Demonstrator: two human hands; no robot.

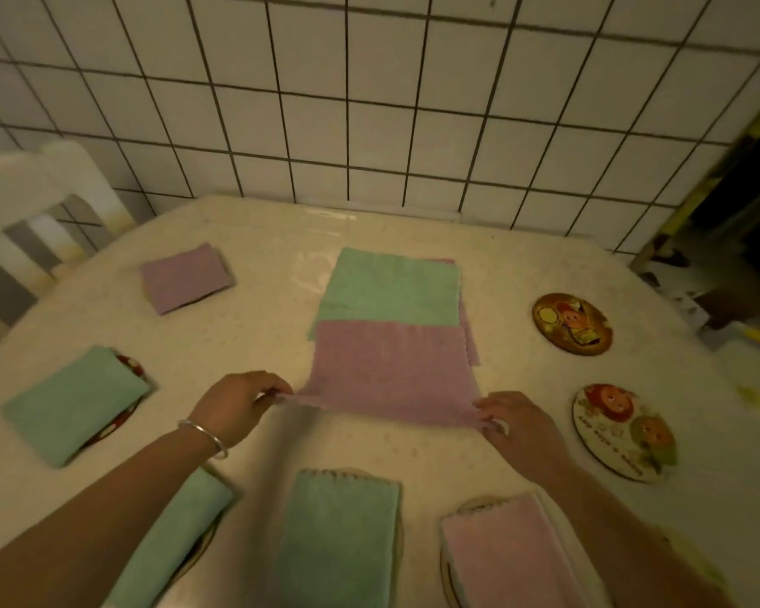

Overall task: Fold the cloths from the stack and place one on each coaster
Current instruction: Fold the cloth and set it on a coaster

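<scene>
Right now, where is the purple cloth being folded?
In the head view, the purple cloth lies mid-table, overlapping the green cloth, pinched by both hands.

A wall of white square tiles with dark grout lines [369, 103] fills the upper part of the view and meets the far edge of a pale cream worktop with a glossy, faintly speckled surface [255, 340]; the light is dim and warm, with a soft glare on the worktop near the wall; at the left stands a white slatted chair back [31, 212]; at the far right a dark opening with a yellow-edged frame [746, 177] is blurred.
</scene>
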